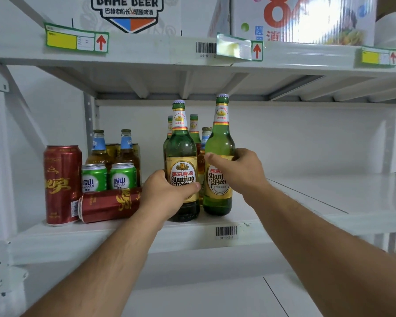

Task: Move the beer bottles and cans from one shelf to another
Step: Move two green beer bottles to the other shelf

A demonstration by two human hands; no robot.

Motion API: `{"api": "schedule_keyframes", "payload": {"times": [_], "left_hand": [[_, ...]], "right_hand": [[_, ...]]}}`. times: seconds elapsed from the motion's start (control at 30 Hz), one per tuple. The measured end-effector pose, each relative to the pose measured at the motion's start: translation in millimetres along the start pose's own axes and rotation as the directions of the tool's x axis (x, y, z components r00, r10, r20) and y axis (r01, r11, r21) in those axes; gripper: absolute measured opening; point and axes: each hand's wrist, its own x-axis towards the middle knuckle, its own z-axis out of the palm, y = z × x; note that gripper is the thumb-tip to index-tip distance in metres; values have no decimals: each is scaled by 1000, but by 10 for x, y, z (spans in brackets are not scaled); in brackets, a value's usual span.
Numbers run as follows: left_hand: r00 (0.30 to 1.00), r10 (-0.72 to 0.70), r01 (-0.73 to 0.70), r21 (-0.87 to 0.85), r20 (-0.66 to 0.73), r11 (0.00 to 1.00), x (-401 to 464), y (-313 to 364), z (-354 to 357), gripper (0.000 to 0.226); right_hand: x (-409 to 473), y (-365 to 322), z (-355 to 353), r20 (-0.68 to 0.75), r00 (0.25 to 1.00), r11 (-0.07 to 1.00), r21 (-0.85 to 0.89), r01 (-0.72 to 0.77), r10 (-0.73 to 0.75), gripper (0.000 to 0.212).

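White metal shelf [124, 234] holds the drinks. Left hand [167, 195] grips a dark, full green bottle [181, 156]; right hand [238, 172] grips a paler green bottle [220, 138] beside it. Both stand upright. A red can [108, 205] lies toppled, near green cans [94, 177].

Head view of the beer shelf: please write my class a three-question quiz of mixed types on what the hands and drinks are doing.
1. True or false: both red cans stand upright.
2. What does the left hand grip? A) a green can B) a green Yanjing bottle C) a box
3. Fill in: the right hand holds another green ____.

Key: 1 false, one red can lies on its side beside the upright red can; 2 B, the left bottle; 3 bottle.
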Motion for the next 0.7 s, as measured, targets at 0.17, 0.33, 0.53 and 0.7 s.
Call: {"api": "schedule_keyframes", "payload": {"times": [0.17,0.33,0.53,0.7], "left_hand": [[998,34,-31,-61,54,998,-104,88,-16,56],[991,55,-43,-105,118,994,-282,173,82,54],[975,82,-54,-137,206,989,-637,403,491,59],[952,117,-70,-171,283,983,-1042,770,1056,62]], "right_hand": [[-97,-111,-261,-19,1000,999,28,19,-19,33],[-271,-155,-633,-68,998,1000,11,16,-15,36],[-484,-174,-1328,-128,991,999,-22,27,-30,33],[-621,-106,-2076,-178,983,999,-48,23,-31,31]]}}
